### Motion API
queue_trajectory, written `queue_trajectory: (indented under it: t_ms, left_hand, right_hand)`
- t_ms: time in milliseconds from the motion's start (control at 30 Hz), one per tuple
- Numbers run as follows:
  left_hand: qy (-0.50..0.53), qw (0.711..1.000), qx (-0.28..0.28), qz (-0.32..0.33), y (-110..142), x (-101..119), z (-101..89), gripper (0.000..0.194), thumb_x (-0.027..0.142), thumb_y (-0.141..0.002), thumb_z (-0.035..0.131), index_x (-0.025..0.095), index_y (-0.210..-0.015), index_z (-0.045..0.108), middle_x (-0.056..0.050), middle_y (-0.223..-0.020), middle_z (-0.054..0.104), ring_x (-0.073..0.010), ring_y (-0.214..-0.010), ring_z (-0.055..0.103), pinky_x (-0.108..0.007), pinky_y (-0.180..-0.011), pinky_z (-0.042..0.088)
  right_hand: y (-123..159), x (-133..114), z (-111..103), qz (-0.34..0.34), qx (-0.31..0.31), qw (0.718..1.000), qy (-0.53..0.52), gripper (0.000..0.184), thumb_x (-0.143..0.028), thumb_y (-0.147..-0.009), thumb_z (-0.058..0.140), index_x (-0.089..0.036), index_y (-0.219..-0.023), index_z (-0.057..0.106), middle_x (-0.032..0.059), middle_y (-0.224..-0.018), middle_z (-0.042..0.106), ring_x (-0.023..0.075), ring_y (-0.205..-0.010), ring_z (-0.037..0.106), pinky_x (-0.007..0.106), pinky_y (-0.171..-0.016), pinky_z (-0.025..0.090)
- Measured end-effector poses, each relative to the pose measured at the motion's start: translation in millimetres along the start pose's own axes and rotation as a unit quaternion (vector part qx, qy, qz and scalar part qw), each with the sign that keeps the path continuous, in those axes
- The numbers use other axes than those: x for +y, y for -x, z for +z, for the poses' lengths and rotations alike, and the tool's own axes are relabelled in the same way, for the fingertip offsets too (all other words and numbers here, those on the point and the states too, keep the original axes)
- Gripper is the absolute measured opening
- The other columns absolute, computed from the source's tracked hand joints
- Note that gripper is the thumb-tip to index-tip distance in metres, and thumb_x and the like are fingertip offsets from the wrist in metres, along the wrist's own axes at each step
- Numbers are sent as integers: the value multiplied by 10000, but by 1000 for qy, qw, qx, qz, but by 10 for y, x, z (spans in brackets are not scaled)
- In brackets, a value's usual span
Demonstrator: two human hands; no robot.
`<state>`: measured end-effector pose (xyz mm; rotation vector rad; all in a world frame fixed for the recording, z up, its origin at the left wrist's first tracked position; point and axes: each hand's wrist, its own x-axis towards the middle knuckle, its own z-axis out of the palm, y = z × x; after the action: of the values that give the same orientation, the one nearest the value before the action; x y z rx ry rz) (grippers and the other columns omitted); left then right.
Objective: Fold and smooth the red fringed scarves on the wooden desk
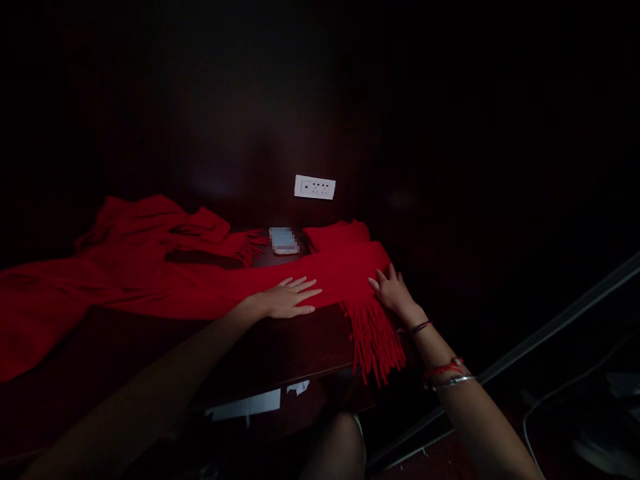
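A long red scarf [200, 288] with fringed ends lies across the dark wooden table [300, 343]. Its right part is folded over, and a fringe hangs past the front edge. My left hand [287, 298] rests flat on the scarf's near edge, fingers spread, a ring on one finger. At the folded right end, my right hand [394, 290] touches the cloth with its fingers apart. Neither hand grips anything. The scarf's other part is bunched at the back left, where a second fringe shows.
A phone-like object [283, 241], blurred out, lies behind the scarf. On the dark wall is a white socket panel [315, 187]. Papers [250, 405] show beneath the tabletop. A white cable [526, 423] runs at the lower right, and my knee [337, 447] is below the table edge.
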<state>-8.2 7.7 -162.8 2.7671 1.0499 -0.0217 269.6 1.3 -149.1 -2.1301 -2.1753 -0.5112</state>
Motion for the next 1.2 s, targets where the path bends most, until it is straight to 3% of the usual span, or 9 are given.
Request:
queue_trajectory:
  t_ms: [67, 133, 433, 600, 767, 933, 1067, 1200]
  left_hand:
    - [-3, 1000, 2, -1, 2, 5, -6, 579, 579, -783, 196, 305, -1291, 145, -11, -1376, 82, -232, -1244, 65, -445, -976, 92]
    - [-7, 1000, 4, -2, 2, 5, -3, 577, 581, -783, 187, 310, -1290, 141, -7, -1376, 89, -228, -1244, 69, -441, -976, 96]
    - [-15, 1000, 10, -4, -7, -1, 12, 569, 574, -787, 187, 310, -1289, 148, -7, -1375, 96, -223, -1243, 78, -436, -976, 95]
    - [-7, 1000, 23, -4, -17, -17, 32, 558, 575, -783, 212, 324, -1280, 174, 0, -1372, 119, -228, -1241, 92, -443, -971, 101]
    - [-1, 999, 37, -2, -17, -26, 55, 550, 571, -783, 224, 329, -1276, 190, -3, -1370, 133, -229, -1240, 94, -442, -968, 97]
    - [12, 999, 40, 0, -38, -20, 11, 508, 545, -801, 206, 321, -1253, 260, 2, -1348, 221, -210, -1216, 195, -404, -962, 154]
    - [-11, 988, 147, 40, -329, 24, -215, 449, 447, -843, 189, 229, -1133, 453, -32, -1179, 463, -154, -1075, 400, -291, -911, 276]
    - [-51, 973, 220, 37, -957, 191, -576, 349, 327, -833, 279, 182, -1044, 517, -64, -1075, 513, -180, -1009, 445, -295, -862, 330]
  right_hand:
    - [55, -54, -40, 18, 36, 999, 13, 432, -375, -844, 249, -121, -1134, 443, 182, -1171, 395, 263, -1061, 368, 368, -840, 289]
    - [84, -93, -65, 16, 33, 999, 7, 409, -351, -851, 230, -126, -1108, 456, 165, -1071, 456, 229, -979, 429, 325, -800, 319]
    - [-138, 24, -153, 42, -114, 992, -32, 484, -438, -826, 221, -110, -1076, 474, 164, -1032, 517, 222, -929, 493, 309, -757, 336]
    - [-116, -88, -254, 35, -22, 999, -23, 371, -308, -822, 282, -97, -1025, 510, 163, -1012, 526, 232, -924, 500, 298, -730, 349]
    - [-76, -36, -137, 26, -63, 996, -58, 382, -334, -834, 273, -122, -1051, 506, 144, -996, 538, 191, -912, 510, 273, -770, 338]
    - [15, 0, -11, 49, -44, 996, -55, 492, -425, -822, 263, -137, -1206, 374, 168, -1134, 460, 243, -1037, 425, 343, -829, 299]
    - [138, -76, 82, 87, 48, 994, -53, 502, -428, -816, 277, -128, -1202, 386, 181, -1164, 432, 265, -1066, 389, 385, -847, 280]
    - [197, -82, 140, 87, 145, 980, -101, 406, -331, -825, 290, -92, -1081, 496, 164, -1087, 501, 221, -1022, 424, 356, -878, 266]
